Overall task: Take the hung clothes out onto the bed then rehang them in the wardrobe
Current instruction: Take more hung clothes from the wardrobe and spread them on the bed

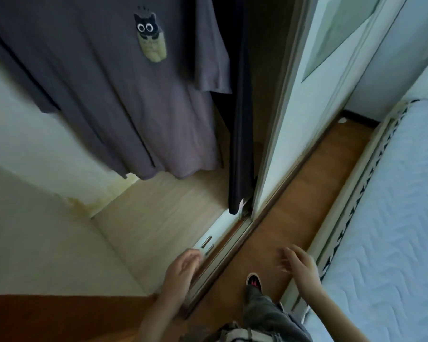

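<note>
A grey T-shirt with a black cat patch on its chest hangs in the open wardrobe at the upper left. A long black garment hangs just to its right, reaching almost to the wardrobe floor. The bed, with a white quilted mattress, runs along the right edge. My left hand is low over the wardrobe's door track, fingers loosely curled and holding nothing. My right hand hovers above the floor beside the bed, fingers spread and blurred, also holding nothing. Both hands are well below the clothes.
A white sliding wardrobe door stands to the right of the black garment. A narrow strip of brown wooden floor lies between wardrobe and bed. My leg and a dark shoe stand on it. The metal door track crosses in front.
</note>
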Action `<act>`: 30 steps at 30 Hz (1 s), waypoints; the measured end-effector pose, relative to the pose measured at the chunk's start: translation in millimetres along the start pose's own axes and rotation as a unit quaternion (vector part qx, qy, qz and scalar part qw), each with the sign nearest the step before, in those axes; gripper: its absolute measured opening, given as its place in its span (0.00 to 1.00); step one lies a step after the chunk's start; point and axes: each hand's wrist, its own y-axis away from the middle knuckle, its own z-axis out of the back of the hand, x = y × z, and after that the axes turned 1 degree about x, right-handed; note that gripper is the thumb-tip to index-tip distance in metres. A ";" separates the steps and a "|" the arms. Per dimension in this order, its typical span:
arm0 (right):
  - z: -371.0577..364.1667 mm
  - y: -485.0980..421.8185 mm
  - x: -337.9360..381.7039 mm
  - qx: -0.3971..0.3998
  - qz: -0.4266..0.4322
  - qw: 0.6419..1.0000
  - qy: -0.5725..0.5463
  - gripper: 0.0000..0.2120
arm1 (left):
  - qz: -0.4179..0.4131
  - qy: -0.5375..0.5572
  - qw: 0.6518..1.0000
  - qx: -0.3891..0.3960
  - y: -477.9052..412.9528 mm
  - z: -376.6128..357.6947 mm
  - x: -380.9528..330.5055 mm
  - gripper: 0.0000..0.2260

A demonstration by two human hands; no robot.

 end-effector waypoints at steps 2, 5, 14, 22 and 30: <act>-4.5 -33.9 51.3 0.051 0.048 0.997 0.008 0.12 | -0.008 0.041 0.998 -0.040 -20.4 0.9 -22.8 0.11; -22.6 -75.9 133.9 0.121 0.104 0.987 -0.003 0.12 | -0.043 0.076 0.992 -0.096 -52.4 13.3 -62.1 0.09; -76.3 -84.8 439.0 0.145 0.458 0.875 -0.063 0.13 | -0.320 0.075 0.910 -0.253 -106.7 138.2 -290.3 0.12; -96.7 -36.0 639.0 0.004 0.656 0.752 -0.062 0.10 | -0.488 0.103 0.785 -0.367 -100.9 242.8 -496.0 0.06; -171.3 -111.3 749.5 -0.009 0.487 0.836 0.255 0.17 | -0.359 0.394 0.774 -0.342 -128.7 277.0 -561.1 0.03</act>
